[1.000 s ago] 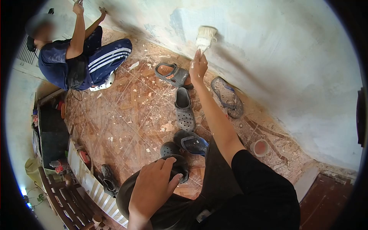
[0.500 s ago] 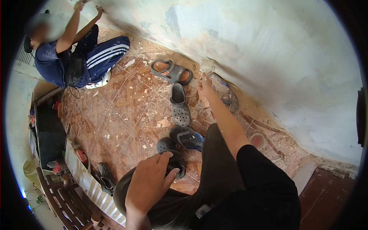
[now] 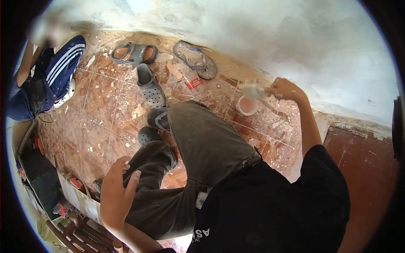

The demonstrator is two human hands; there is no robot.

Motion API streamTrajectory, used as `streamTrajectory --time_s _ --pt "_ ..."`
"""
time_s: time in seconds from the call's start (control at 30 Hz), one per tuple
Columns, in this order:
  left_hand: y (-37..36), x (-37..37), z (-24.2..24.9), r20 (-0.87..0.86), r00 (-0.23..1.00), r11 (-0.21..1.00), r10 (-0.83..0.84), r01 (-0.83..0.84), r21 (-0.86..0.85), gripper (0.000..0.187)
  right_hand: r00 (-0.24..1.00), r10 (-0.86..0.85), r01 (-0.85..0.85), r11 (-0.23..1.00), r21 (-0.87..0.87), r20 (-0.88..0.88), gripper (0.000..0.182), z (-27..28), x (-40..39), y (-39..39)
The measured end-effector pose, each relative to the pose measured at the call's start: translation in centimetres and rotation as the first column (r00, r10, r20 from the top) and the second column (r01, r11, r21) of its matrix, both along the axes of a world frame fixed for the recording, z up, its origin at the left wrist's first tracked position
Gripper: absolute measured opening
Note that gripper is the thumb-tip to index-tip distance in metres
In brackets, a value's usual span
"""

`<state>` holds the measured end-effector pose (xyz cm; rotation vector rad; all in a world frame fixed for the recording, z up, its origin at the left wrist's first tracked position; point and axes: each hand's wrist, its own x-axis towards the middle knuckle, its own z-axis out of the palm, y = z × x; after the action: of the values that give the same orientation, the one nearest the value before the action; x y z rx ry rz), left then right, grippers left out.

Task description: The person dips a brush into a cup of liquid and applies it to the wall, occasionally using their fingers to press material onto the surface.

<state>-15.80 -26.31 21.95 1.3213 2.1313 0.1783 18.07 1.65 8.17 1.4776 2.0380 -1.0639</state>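
Note:
My right hand (image 3: 287,89) is closed around the handle of a pale, wide brush (image 3: 252,91). The brush head hangs just above a small round tub (image 3: 247,105) with pinkish contents, close to the foot of the pale wall (image 3: 253,46). Over my left thigh, my left hand (image 3: 118,192) is raised with its fingers apart and nothing in it. A red and white packet (image 3: 193,82) lies on the littered tile floor, beside a worn flip-flop (image 3: 195,60).
Another person (image 3: 63,69) in striped blue trousers crouches at the upper left. Grey clogs (image 3: 150,86) and a grey sandal (image 3: 135,54) lie on the floor. A wooden chair (image 3: 80,236) stands at the lower left, a reddish-brown panel (image 3: 363,181) at the right.
The view has swung right. My right hand has moved the brush from beside the flip-flop at the wall to over the tub. The packet now shows. My left hand remains raised and open.

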Motion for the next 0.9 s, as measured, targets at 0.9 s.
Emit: streamTrajectory --time_s 0.9 --pt "2.1 1.4 0.7 -0.030 0.995 0.994 -0.091 0.092 0.066 0.030 0.928 0.131 -0.285 0.852 0.439 0.348 0.016 -14.7 -0.9 -5.9"
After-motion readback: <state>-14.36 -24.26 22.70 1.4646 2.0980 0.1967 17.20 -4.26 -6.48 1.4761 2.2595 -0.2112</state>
